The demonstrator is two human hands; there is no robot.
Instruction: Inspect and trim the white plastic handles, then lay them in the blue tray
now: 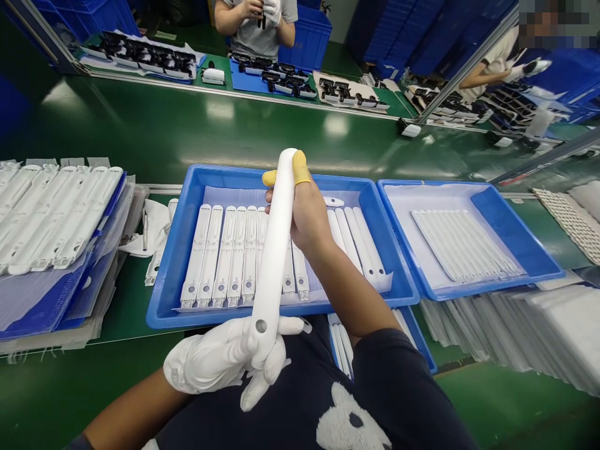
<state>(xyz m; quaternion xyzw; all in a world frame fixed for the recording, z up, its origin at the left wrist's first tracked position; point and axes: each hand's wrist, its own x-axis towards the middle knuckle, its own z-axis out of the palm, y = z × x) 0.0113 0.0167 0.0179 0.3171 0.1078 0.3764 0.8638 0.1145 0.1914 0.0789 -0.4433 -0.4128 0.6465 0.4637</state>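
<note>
A long white plastic handle (275, 244) with one round hole near its lower end is held up between my two hands. My left hand (220, 353), in a white glove, grips the lower end by the hole. With yellow finger cots on its fingertips, my right hand (307, 209) clasps the upper end. Below the handle is a blue tray (164, 275) on the bench. Several white parts (206, 256) lie side by side in its left half, inner side up. Smooth white handles (360, 240) lie at its right, partly hidden by my right arm.
A second blue tray (548, 275) holds a row of white parts (464, 244). At the left, more white parts (65, 212) lie on stacked sheets (47, 312). White foam sheets (529, 331) are stacked at the right. Across the bench, a person (257, 28) handles a dark part.
</note>
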